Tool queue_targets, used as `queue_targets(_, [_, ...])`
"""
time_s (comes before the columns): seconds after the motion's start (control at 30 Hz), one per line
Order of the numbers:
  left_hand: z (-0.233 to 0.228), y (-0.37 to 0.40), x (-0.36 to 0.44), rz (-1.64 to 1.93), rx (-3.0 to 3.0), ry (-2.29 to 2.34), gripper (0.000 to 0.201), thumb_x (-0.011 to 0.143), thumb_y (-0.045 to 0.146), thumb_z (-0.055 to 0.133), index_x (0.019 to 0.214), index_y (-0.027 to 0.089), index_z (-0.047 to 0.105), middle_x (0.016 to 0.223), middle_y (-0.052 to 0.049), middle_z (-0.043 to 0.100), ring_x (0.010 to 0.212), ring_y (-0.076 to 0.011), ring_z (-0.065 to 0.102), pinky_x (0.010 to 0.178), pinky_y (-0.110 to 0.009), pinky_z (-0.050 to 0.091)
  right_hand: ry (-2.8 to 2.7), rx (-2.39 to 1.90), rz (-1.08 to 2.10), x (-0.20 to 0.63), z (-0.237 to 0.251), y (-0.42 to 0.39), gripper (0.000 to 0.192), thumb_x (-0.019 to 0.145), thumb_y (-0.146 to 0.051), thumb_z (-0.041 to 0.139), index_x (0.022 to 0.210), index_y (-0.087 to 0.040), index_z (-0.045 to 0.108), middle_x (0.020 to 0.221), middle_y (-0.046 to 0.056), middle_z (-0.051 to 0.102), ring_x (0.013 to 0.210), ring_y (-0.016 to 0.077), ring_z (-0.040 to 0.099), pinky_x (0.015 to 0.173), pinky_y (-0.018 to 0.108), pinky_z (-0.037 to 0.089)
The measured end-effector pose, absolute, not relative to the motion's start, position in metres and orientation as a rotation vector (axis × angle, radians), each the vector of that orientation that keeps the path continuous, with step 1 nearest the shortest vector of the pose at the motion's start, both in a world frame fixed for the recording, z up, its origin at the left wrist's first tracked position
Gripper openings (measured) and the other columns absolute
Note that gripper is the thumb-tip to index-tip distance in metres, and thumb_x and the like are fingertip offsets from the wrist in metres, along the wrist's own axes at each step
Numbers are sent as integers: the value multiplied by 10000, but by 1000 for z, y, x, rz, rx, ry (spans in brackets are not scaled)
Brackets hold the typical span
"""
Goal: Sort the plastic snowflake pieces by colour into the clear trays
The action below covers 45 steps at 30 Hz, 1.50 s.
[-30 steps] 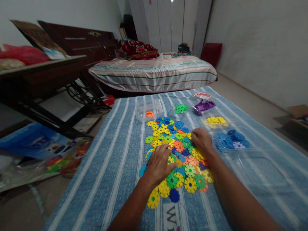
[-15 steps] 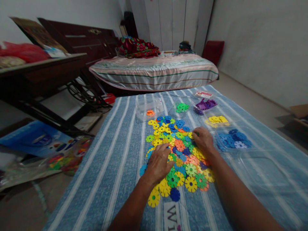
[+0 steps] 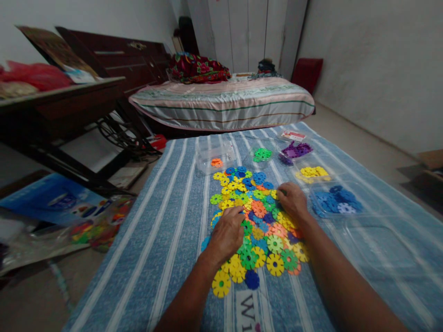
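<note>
A spread of flower-shaped notched plastic discs [image 3: 275, 264] in yellow, green, blue and orange lies on the striped cloth [image 3: 166, 221]. My left hand [image 3: 226, 233] rests over the left part of the discs. Its fingers are bent down and its thumb is drawn in; whatever may be between them is hidden. At the right edge of the spread, my right hand [image 3: 292, 200] is closed, knuckles up, next to yellow and green discs. A small dark green patch shows by its fingers, too unclear to name.
Clear plastic boxes hold sorted discs: orange [image 3: 216, 163], green [image 3: 262, 155], purple [image 3: 296, 150], yellow [image 3: 313, 173] and blue [image 3: 335, 200]. A transparent lid [image 3: 379, 246] lies at the right. Beyond stands a bed [image 3: 224, 103]; a sewing-machine table [image 3: 62, 99] is at the left.
My left thumb has drawn in towards the fingers, uncovering a green disc beside it. My right hand stays in place.
</note>
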<state>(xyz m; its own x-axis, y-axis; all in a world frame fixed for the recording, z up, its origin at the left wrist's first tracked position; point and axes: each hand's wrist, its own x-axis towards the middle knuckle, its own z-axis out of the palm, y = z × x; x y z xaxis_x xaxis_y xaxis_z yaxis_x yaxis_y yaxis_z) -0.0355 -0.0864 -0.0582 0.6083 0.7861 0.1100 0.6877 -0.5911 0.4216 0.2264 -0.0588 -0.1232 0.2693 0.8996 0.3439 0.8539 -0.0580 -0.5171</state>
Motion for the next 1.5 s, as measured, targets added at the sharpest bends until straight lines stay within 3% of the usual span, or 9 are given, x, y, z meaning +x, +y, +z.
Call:
queue_targets(0.33, [-50, -90, -33, 309, 2462, 1187, 296, 735, 183, 676, 1029, 179, 647, 1366, -138, 535, 1284, -308, 463, 1066, -495, 402, -1573, -1896, 81, 226, -122, -60, 232, 814, -268, 477, 754, -196, 689, 855, 49, 655, 835, 189, 550, 741, 292, 376])
queue_targets(0.8, [-50, -90, -31, 315, 2428, 1223, 261, 704, 152, 702, 958, 180, 646, 1345, -127, 555, 1267, -299, 481, 1062, -474, 409, -1568, -1894, 89, 226, -121, -60, 223, 813, -264, 486, 763, -198, 692, 860, 53, 650, 832, 190, 545, 741, 293, 376])
queue_targets(1.27, [-62, -88, -34, 481, 2386, 1200, 183, 686, 111, 663, 783, 206, 541, 1315, -116, 572, 1230, -291, 510, 1025, -477, 442, -1576, -1891, 79, 226, -121, -60, 223, 813, -258, 488, 784, -197, 700, 859, 54, 658, 840, 196, 547, 749, 296, 382])
queue_targets(1.5, [-62, -88, -35, 509, 2365, 1180, 176, 711, 100, 641, 793, 204, 525, 1291, -124, 585, 1226, -279, 521, 1023, -463, 446, -1562, -1875, 83, 226, -122, -60, 220, 817, -263, 488, 778, -195, 693, 875, 57, 660, 854, 199, 551, 765, 301, 385])
